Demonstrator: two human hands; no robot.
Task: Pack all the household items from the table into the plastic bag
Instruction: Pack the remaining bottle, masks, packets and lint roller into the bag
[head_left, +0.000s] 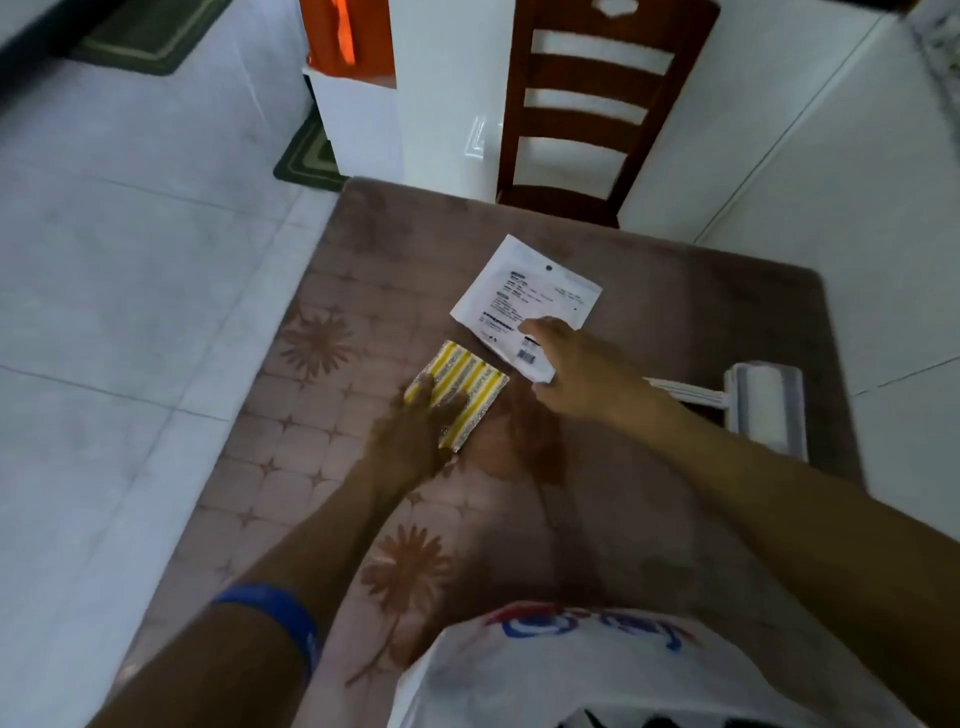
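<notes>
A yellow-striped sponge pad (467, 384) lies in the middle of the table, and my left hand (415, 431) rests flat on its near half with fingers spread. Just right of it lies a flat white packet (524, 291) with printed text and a barcode. My right hand (576, 374) lies on the packet's near corner, fingers curled around the edge. A white lint roller (763, 405) lies at the right side of the table, behind my right forearm. The white plastic bag (597, 675) with red and blue print sits at the table's near edge, below my arms.
The table (332, 457) wears a brown cloth with flower prints. A dark wooden chair (587, 119) stands at the far edge. White tiled floor lies to the left, with green mats (311, 156) and a white cabinet with an orange panel (353, 62) beyond.
</notes>
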